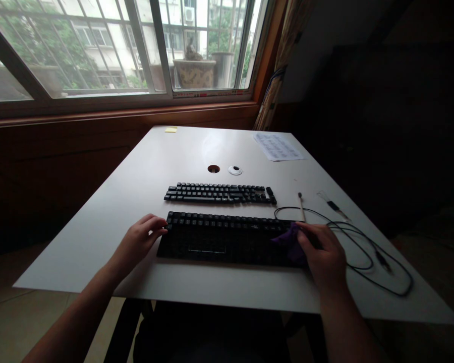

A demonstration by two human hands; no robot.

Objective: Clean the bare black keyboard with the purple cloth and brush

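Note:
A black keyboard lies across the front of the white table; its back rows carry keycaps, and its front part is bare of them. At its left end, my left hand is closed in a pinch on a black keycap at the keyboard's edge. My right hand grips a purple cloth, which drapes over the keyboard's right end. Behind the keyboard, loose black keycaps are laid out in rows. The fingertips of my right hand are partly hidden by the cloth.
A black cable loops over the table at right, near a small brush and a wire keycap puller. Farther back are a round hole, its white cover, printed sheets and a yellow note.

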